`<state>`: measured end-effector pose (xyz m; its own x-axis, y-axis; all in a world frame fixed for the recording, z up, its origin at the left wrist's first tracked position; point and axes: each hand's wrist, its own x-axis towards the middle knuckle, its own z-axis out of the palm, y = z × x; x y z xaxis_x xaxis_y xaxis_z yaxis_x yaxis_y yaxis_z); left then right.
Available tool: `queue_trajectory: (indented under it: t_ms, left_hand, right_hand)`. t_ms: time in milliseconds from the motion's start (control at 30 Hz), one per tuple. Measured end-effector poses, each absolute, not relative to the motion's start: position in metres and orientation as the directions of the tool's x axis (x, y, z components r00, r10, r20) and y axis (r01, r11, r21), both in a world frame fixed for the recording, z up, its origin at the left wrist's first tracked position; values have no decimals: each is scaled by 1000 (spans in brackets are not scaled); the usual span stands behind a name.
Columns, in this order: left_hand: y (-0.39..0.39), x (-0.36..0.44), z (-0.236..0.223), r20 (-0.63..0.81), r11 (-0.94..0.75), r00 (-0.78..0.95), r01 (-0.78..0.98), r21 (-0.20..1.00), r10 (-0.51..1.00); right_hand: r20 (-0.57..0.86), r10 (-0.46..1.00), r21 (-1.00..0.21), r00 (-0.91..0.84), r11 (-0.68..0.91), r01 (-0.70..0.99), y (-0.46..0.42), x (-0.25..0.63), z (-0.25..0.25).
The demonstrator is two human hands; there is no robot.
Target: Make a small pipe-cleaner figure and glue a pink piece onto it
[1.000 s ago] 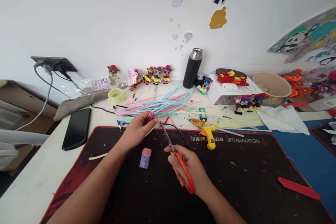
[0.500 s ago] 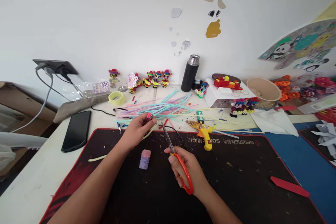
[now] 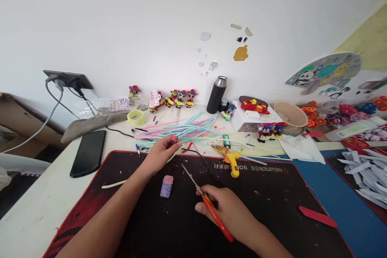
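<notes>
My right hand (image 3: pixel 222 209) is closed round a pair of scissors (image 3: pixel 210 203) with red-orange handles, blades angled up and to the left over the dark mat. My left hand (image 3: pixel 161 153) pinches a small pink-and-dark piece (image 3: pixel 173 138), mostly hidden by the fingers. Close by the left fingertips is a pale yellow pipe cleaner, its long end (image 3: pixel 115 184) running out beyond my left forearm. A pink and purple fuzzy block (image 3: pixel 166 186) lies on the mat between my hands. Behind my left hand spreads a pile of pastel pipe cleaners (image 3: pixel 187 129).
A yellow glue gun (image 3: pixel 231 161) lies on the far edge of the mat (image 3: pixel 272 209). Behind are a black flask (image 3: pixel 217 94), small figures (image 3: pixel 181 98), a tape roll (image 3: pixel 136 117) and a white box (image 3: pixel 244 121). A phone (image 3: pixel 88 153) is at left, a red strip (image 3: pixel 317 216) at right.
My right hand has drawn the scissors down, away from my left hand, and turned them. The left hand keeps its pinch, nearly in place. The view has tilted up and shifted right.
</notes>
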<state>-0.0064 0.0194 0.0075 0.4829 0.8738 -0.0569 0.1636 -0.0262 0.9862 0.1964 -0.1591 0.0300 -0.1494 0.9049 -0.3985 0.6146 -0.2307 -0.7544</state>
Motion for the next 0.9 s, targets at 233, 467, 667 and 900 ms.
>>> queue_trajectory:
  t_ms: [233,467,667,900]
  left_hand:
    - [18,-5,7,-72,-18,484,178,984,872]
    - [16,-4,8,-89,-16,483,208,978,871]
    - [17,-4,8,-100,-9,482,219,976,870]
    - [15,-2,10,-102,-28,483,256,966,869]
  right_hand:
    - [-429,856,-379,-288,119,918,-161,192,62]
    - [-399,857,-330,-327,199,923,-147,197,70]
    - [-397,855,-410,-334,161,898,-145,202,75]
    - [-323,915,-662,-240,-38,749,-129,202,58]
